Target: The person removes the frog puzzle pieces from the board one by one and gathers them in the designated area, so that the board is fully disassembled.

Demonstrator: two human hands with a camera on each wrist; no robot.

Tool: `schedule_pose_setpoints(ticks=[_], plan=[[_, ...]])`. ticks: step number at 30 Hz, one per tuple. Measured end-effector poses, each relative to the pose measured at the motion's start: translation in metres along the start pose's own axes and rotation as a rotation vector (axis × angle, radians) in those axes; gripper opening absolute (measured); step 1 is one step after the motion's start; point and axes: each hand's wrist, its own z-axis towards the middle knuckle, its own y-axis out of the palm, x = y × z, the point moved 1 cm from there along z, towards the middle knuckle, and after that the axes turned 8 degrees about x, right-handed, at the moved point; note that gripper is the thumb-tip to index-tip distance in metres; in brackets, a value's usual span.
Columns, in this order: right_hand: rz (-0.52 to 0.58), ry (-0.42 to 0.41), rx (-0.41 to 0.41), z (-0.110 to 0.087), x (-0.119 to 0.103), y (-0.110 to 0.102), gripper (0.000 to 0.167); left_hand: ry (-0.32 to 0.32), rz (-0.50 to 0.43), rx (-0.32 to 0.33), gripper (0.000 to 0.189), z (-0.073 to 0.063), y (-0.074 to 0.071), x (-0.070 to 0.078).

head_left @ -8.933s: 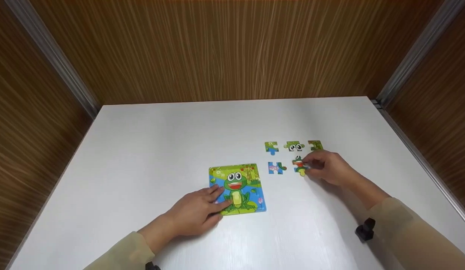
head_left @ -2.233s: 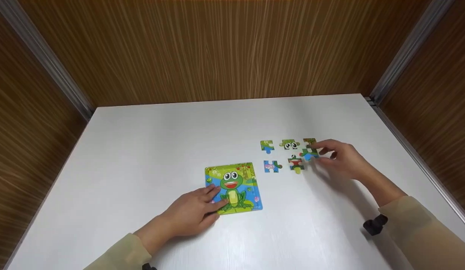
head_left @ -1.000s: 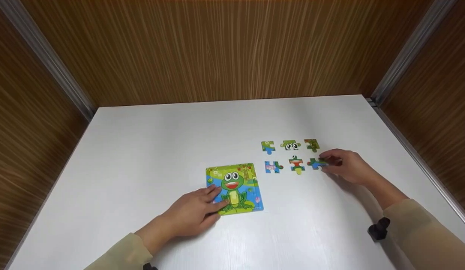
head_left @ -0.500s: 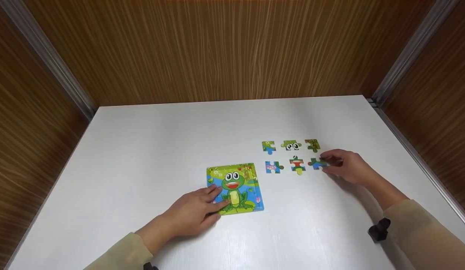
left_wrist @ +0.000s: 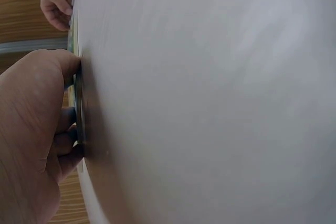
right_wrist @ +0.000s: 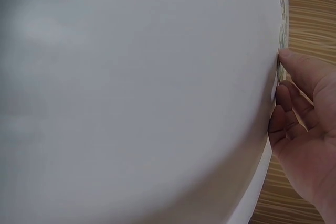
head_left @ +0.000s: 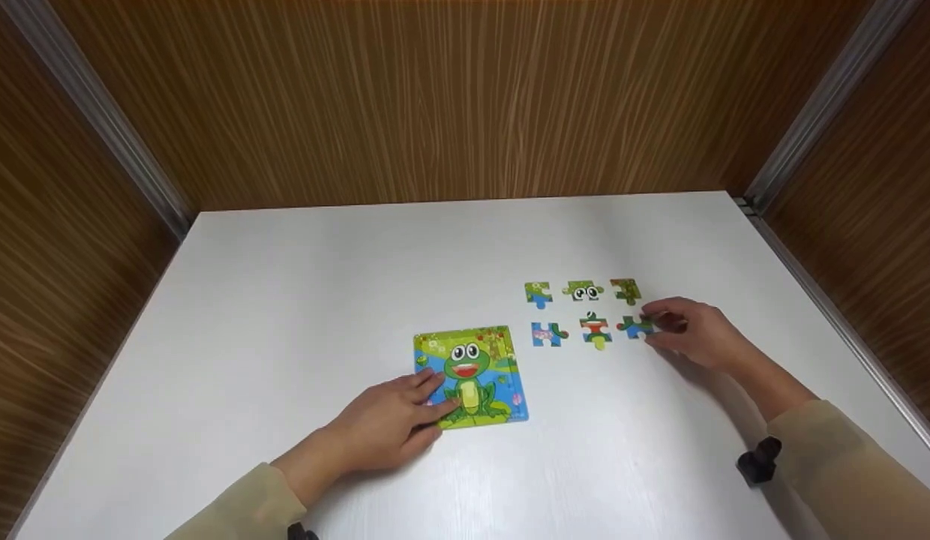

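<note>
Head cam bright w/ soft glare on tabletop (head_left: 285, 300); wrist cams dimmer, blurrier, w/ shadows nr fingers (left_wrist: 70, 161).

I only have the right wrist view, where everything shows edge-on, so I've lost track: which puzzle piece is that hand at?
Observer: In the head view, the right hand pinches the rightmost piece of the nearer row, a blue-and-green one.
Operator: How many lie out altogether?
Observer: Six puzzle pieces, set apart in two rows of three.
Operator: Is anything else being touched?
Observer: Yes, the left hand rests with its fingers over the left side of the frog board.
</note>
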Motion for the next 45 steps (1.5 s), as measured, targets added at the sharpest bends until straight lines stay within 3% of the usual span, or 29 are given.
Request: schedule_pose_setpoints(ticks=[9,14,20,27,35,45], plan=[[0.004,-0.012,0.029,0.002,-0.009,-0.007,0.044,-0.018,-0.007,-0.025,0.044,0.005,0.000,-0.001],[0.032,-0.033,0.060,0.004,-0.024,-0.011,0.039,-0.040,-0.018,-0.027,0.045,0.009,-0.001,-0.003],[0.064,-0.178,0.085,0.006,-0.060,-0.002,0.033,-0.089,-0.056,-0.012,0.052,0.010,-0.003,-0.005],[0.094,-0.359,0.019,0.010,-0.109,0.026,0.033,-0.157,-0.046,0.023,0.064,0.005,-0.008,-0.015],[0.150,-0.490,-0.097,0.008,-0.161,0.071,0.034,-0.194,-0.028,-0.025,0.070,0.005,-0.010,-0.020],[0.145,-0.543,-0.296,-0.001,-0.197,0.131,0.035,-0.193,-0.023,-0.070,0.071,0.010,-0.012,-0.022]])
